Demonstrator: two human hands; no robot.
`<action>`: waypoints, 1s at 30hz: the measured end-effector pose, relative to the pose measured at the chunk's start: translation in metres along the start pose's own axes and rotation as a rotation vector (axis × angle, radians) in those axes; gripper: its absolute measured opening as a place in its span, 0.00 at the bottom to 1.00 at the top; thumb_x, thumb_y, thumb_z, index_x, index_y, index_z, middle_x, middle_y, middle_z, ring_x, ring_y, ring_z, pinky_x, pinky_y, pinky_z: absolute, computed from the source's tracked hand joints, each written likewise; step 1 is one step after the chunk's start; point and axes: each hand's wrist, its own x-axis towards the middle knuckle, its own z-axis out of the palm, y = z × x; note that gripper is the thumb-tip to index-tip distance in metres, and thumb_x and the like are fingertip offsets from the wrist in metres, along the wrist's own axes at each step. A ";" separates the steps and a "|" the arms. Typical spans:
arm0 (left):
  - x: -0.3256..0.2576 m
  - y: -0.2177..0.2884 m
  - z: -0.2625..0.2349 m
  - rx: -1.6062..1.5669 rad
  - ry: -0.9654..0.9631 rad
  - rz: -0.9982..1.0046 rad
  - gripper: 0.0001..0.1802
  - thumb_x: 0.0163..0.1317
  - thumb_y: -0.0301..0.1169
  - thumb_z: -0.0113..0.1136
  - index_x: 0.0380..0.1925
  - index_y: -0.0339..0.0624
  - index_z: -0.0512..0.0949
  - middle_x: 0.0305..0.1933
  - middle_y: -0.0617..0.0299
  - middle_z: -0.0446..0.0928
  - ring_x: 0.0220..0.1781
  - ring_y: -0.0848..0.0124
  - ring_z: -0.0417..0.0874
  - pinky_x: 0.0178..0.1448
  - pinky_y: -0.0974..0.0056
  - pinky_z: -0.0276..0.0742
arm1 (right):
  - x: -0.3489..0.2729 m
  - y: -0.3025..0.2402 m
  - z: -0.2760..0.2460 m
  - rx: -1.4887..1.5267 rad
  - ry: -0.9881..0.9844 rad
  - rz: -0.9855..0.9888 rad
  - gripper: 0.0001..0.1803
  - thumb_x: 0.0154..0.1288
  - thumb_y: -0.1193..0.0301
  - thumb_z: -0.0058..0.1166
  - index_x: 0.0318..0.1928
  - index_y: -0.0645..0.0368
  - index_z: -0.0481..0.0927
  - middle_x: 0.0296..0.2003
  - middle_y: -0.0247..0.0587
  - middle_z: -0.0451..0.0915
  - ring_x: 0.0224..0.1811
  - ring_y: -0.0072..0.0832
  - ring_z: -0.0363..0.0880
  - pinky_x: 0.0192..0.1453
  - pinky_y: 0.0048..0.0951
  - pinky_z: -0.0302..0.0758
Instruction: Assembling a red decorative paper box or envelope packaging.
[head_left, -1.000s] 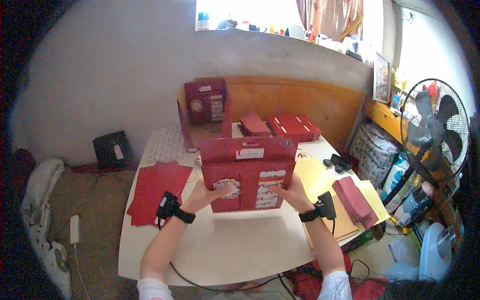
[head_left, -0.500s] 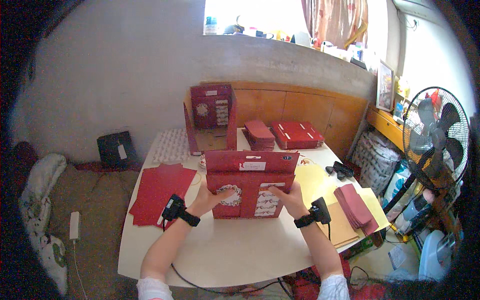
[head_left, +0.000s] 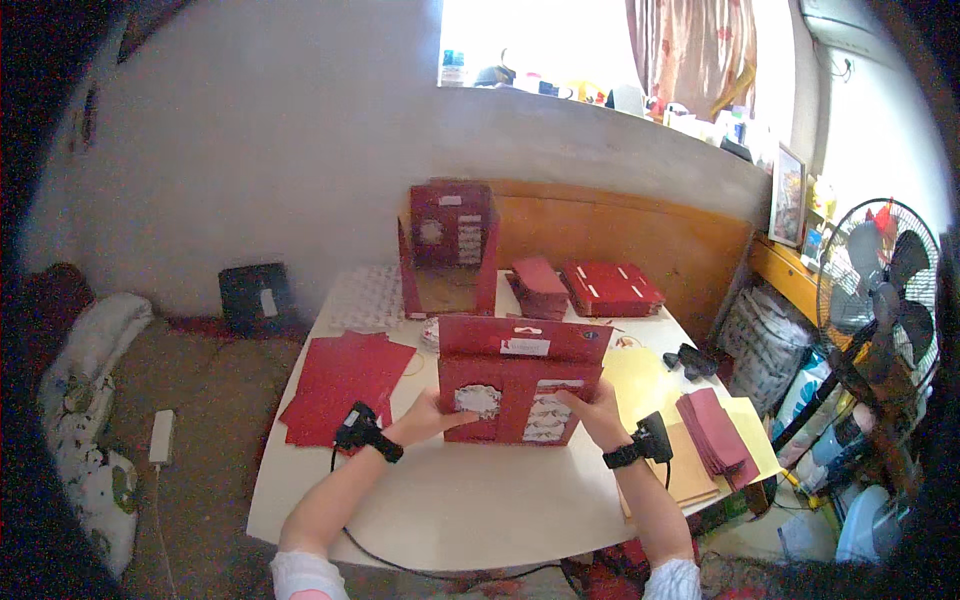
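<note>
Left hand (head_left: 428, 418): on the white table (head_left: 470, 505), fingers closed on the lower left edge of the red folded box (head_left: 518, 380); black wrist device strapped just behind it
Right hand (head_left: 594, 412): fingers closed on the lower right front of the same box, black wrist device behind it too
Red folded box: held upright between both hands, bottom edge on the table, front with two pale patterned windows, top flap with a white label
Flat red sheets (head_left: 338, 373): stacked on the table just left of the left hand
Yellow sheets (head_left: 640, 385): lying right of the right hand; a stack of dark red folded pieces (head_left: 712, 430) beyond them near the table's right edge
Small black objects (head_left: 690, 360): beyond the right hand, kind unclear
Open red box (head_left: 450, 247): standing upright well beyond the hands, open side facing the person
Red flat packs (head_left: 588, 287): beyond and to the right of the hands, beside the open box
Standing fan (head_left: 880, 290): far right, off the table
</note>
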 end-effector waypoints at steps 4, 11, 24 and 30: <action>0.002 -0.001 -0.001 -0.069 0.112 0.010 0.20 0.53 0.28 0.62 0.46 0.35 0.72 0.45 0.62 0.76 0.46 0.75 0.75 0.52 0.67 0.72 | 0.007 -0.007 0.004 -0.010 0.030 -0.036 0.17 0.54 0.77 0.57 0.46 0.63 0.71 0.40 0.36 0.78 0.40 0.22 0.76 0.46 0.25 0.72; 0.055 0.043 -0.009 -0.232 0.278 0.397 0.35 0.52 0.31 0.64 0.57 0.37 0.56 0.59 0.57 0.60 0.62 0.69 0.60 0.64 0.61 0.57 | 0.051 -0.055 -0.003 0.077 0.105 -0.190 0.14 0.53 0.77 0.57 0.43 0.62 0.73 0.37 0.36 0.79 0.38 0.21 0.76 0.42 0.24 0.73; 0.101 0.112 -0.021 1.240 0.256 0.390 0.47 0.30 0.38 0.72 0.54 0.40 0.59 0.43 0.51 0.66 0.47 0.54 0.67 0.52 0.51 0.61 | 0.095 -0.023 0.021 -0.235 0.008 -0.325 0.18 0.52 0.76 0.59 0.45 0.62 0.73 0.35 0.31 0.78 0.35 0.14 0.72 0.40 0.19 0.71; 0.121 0.110 -0.050 1.305 0.273 0.486 0.41 0.30 0.36 0.72 0.47 0.40 0.62 0.37 0.51 0.65 0.42 0.54 0.67 0.44 0.54 0.62 | 0.098 -0.024 0.018 -0.244 -0.024 -0.298 0.25 0.53 0.70 0.60 0.51 0.60 0.66 0.44 0.40 0.75 0.46 0.25 0.72 0.50 0.27 0.68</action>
